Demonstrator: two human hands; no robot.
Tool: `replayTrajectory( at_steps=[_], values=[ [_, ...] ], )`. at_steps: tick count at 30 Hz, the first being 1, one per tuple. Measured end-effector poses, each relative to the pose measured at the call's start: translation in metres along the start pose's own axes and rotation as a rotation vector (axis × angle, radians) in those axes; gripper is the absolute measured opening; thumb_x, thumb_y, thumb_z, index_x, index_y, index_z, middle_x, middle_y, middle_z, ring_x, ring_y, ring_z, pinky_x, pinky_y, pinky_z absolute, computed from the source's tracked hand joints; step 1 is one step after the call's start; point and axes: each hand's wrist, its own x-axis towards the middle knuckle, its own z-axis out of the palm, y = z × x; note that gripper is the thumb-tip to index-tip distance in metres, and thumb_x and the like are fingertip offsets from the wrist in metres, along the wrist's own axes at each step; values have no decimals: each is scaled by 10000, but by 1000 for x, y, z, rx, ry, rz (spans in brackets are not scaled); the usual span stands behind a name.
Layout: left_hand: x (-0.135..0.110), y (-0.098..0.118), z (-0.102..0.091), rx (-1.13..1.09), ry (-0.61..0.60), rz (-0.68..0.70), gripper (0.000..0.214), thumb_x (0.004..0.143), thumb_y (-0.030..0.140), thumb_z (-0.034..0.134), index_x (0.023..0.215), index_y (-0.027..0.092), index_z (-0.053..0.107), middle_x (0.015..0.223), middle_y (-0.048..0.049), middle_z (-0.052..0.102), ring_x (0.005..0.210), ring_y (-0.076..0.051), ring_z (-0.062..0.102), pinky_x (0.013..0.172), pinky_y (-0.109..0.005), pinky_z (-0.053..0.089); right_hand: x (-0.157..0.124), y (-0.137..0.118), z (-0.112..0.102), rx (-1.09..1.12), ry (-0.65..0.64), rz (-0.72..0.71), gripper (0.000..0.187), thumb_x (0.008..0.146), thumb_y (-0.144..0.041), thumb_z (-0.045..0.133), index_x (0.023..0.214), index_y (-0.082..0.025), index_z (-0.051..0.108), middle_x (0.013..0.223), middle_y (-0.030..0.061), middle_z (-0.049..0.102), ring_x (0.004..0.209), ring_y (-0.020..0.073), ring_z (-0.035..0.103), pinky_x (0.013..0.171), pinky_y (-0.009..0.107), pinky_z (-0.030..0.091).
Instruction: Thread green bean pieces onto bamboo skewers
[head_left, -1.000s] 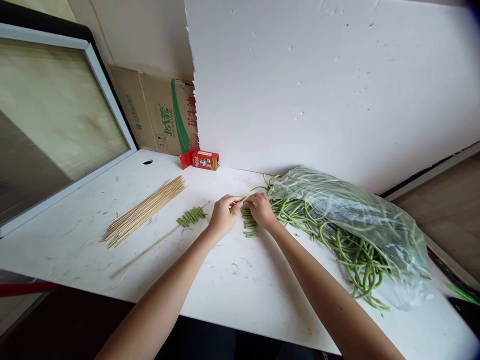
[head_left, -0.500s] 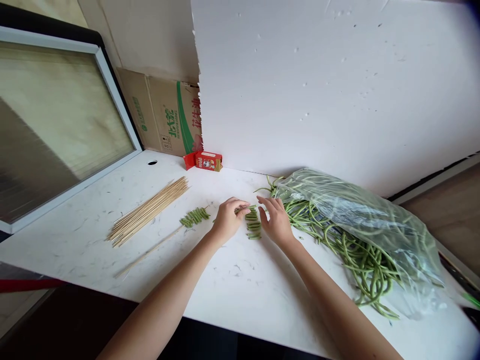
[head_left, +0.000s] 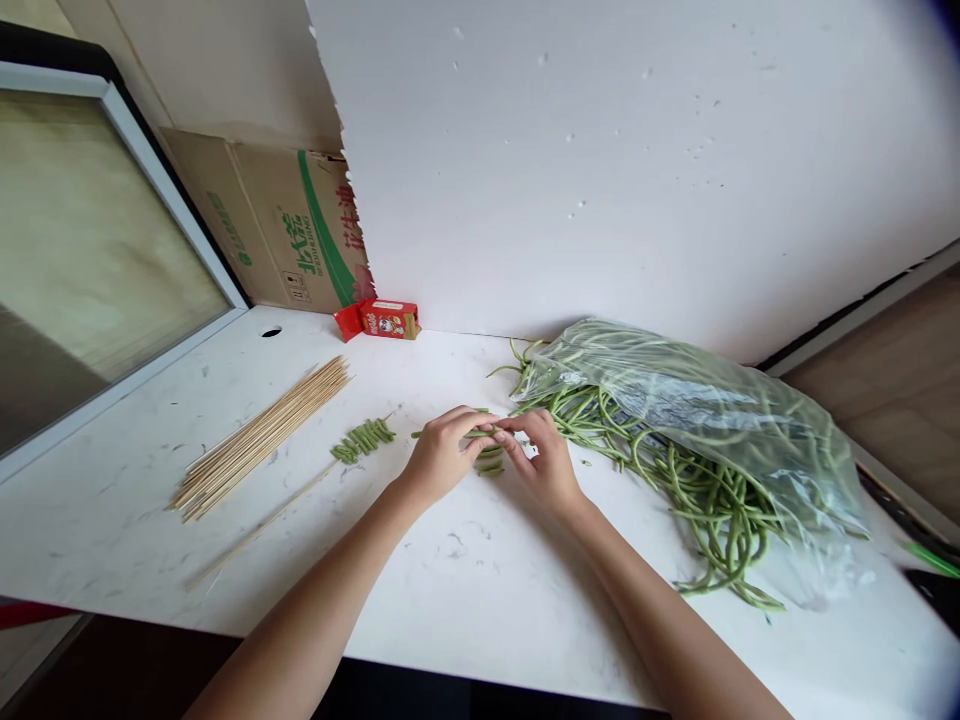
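My left hand (head_left: 442, 450) is closed around a thin green bean (head_left: 481, 433), whose other end pokes out on the left. At its right end, the thumb and fingertips of my right hand (head_left: 546, 465) pinch the same bean, and the two hands touch or nearly touch. Just under them lies a row of short cut bean pieces (head_left: 491, 462), partly hidden by the fingers. To the left, a skewer (head_left: 262, 525) runs through more short bean pieces (head_left: 364, 438) and rests on the white tabletop (head_left: 442, 590).
A bundle of bamboo skewers (head_left: 262, 435) lies at the left. On the right, long green beans (head_left: 720, 520) spill from a clear plastic bag (head_left: 690, 390). A red box (head_left: 391, 319) and a cardboard carton (head_left: 277, 220) stand at the back, beside a white panel (head_left: 600, 180).
My right hand has come left and closed on the bean's end, meeting my left hand. The hands now cover more of the cut row. The camera view has shifted slightly right.
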Motion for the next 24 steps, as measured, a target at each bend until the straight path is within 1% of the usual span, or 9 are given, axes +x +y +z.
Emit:
replayTrajectory(
  at_steps=[3,6,9,11,13,15,17,20,24],
  values=[
    [1,2,-1,15,4,9,272,921,118,728,1171,222,757,1019,-60,773,938,-178,747,864,-292,592,1,0,-1,-8,51,-49,79,1039,-290,649,1059,-263,720,933,47,750,884,244,595,822,421,481],
    [3,1,-4,60,25,7,141,939,210,744,1076,217,778,1008,-62,784,918,-180,750,836,-293,584,1,2,-2,-32,138,-47,73,1036,-271,649,1066,-260,715,948,59,740,898,249,593,804,419,485],
    [3,0,-5,111,28,-5,110,942,264,753,1039,218,780,970,-57,784,883,-181,744,809,-298,576,1,3,-4,-53,175,-42,74,1040,-261,636,1066,-257,705,955,64,730,905,250,595,819,430,491],
    [3,0,-6,128,19,-2,100,945,261,749,1031,221,780,961,-54,781,871,-178,741,802,-296,572,2,3,-4,-50,151,-49,88,1047,-252,620,1083,-255,699,991,70,730,940,253,605,844,440,499],
    [3,-1,-6,140,15,18,93,954,230,730,1033,223,781,964,-52,779,871,-171,740,799,-286,569,3,2,-5,-42,96,-82,104,1039,-260,637,1118,-257,704,1029,74,739,982,261,617,872,450,505],
    [3,-1,-5,151,15,51,111,963,194,707,1039,222,782,964,-50,777,867,-163,739,792,-275,564,4,1,-5,-42,58,-119,124,1023,-275,668,1137,-264,717,1013,71,748,976,264,623,869,451,510],
    [2,-1,-5,159,15,80,129,969,172,689,1040,221,784,959,-49,776,858,-159,736,785,-271,562,4,1,-5,-44,54,-139,120,1016,-281,680,1124,-268,731,963,65,750,933,262,620,840,441,510],
    [3,1,-5,153,7,94,136,977,179,674,1033,223,790,954,-49,779,845,-159,732,779,-275,563,4,1,-6,-45,60,-133,94,1026,-280,661,1083,-263,734,929,64,747,906,260,607,830,437,500],
    [4,3,-5,121,-15,77,127,982,211,668,984,215,795,943,-59,786,857,-177,731,804,-304,567,3,1,-6,-29,22,-76,116,1040,-321,628,1023,-261,726,911,68,732,895,263,593,827,440,489]
  ],
)
